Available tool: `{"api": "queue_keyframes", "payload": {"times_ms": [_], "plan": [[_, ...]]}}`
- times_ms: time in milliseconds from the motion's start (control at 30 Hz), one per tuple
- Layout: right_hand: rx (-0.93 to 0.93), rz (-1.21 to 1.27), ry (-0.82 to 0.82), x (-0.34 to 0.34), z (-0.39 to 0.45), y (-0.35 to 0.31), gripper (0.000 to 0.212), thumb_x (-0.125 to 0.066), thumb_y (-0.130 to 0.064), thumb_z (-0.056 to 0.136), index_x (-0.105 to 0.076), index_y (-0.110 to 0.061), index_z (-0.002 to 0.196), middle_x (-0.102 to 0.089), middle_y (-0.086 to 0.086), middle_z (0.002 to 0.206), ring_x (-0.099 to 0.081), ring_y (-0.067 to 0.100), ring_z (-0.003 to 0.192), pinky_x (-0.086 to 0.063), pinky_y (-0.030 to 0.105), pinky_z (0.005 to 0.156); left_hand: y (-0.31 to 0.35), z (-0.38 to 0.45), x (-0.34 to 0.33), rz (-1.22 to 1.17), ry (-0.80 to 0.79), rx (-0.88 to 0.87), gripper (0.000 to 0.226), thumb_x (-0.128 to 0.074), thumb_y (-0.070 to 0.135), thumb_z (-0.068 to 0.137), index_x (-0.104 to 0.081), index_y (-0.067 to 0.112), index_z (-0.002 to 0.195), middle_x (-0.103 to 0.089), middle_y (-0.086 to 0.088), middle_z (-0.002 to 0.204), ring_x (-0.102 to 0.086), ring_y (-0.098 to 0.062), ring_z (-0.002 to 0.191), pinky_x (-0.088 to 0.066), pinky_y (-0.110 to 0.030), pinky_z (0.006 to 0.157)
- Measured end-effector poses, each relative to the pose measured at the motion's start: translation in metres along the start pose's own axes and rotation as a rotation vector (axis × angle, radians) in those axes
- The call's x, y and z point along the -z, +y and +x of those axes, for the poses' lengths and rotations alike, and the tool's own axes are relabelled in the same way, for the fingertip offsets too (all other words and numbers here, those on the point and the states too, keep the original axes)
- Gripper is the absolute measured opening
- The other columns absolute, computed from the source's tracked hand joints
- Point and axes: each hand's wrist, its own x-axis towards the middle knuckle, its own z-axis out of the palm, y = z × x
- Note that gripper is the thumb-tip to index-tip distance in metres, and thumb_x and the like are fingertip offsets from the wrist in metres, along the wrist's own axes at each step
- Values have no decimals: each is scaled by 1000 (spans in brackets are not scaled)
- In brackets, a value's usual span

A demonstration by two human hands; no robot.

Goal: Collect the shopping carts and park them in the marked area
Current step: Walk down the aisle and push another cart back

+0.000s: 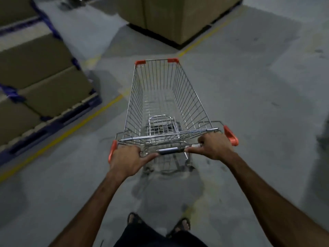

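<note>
Step in hand: wheeling 1 shopping cart (165, 104) across the concrete floor (249, 86), collection done for this one, parking not yet. No other carts in sight.

Grip: my left hand (127, 158) is curled round the left end of the handle bar (170, 150), beside the orange end cap (112, 152). My right hand (214, 146) is clamped on the right end, thumb lying along the bar, with the other orange cap (231, 136) just outside it. Both hands hold; neither is spread.

Where the cart is: mid-floor, directly ahead of my sandalled feet (179, 226), basket empty, child seat flap folded down inside. It stands between a pallet of cardboard boxes (41, 75) toward the left edge of the floor and a tall carton stack (178, 16) at the far side.

Heading: long axis runs from handle near me to the narrow nose away from me, nose with its 2 orange corner bumpers (140, 62) pointing at the carton stack, tipped slightly left of straight.

A yellow floor line (71, 129) runs diagonally along the pallet and passes under the nose; whether it bounds the marked area, I cannot tell.

Next move, as I judge it: keep even pressure on both ends to hold the line, then steer off before the cartons, watching the pallet corner on the left.
</note>
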Motion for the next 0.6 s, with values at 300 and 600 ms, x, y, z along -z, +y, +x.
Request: {"api": "queue_keyframes", "payload": {"times_ms": [300,600], "plan": [[337,-141,-46,20,101,-162,88,-30,-106,69,-55,-23,60,-59,-7,60,-59,11,61,-51,33,67,-137,-66,-11,-118,3,369,102,-4,109,71,-59,24,60,-60,9,59,-67,-10,74,-9,-60,128],[676,-237,-49,18,175,-364,94,-17,-110,64,-51,-23,56,-55,-6,55,-58,12,59,-42,32,59,-278,-146,-23,-185,2,687,104,-2,108,72,-61,24,60,-59,11,53,-68,-8,70,-3,-60,129]]}}
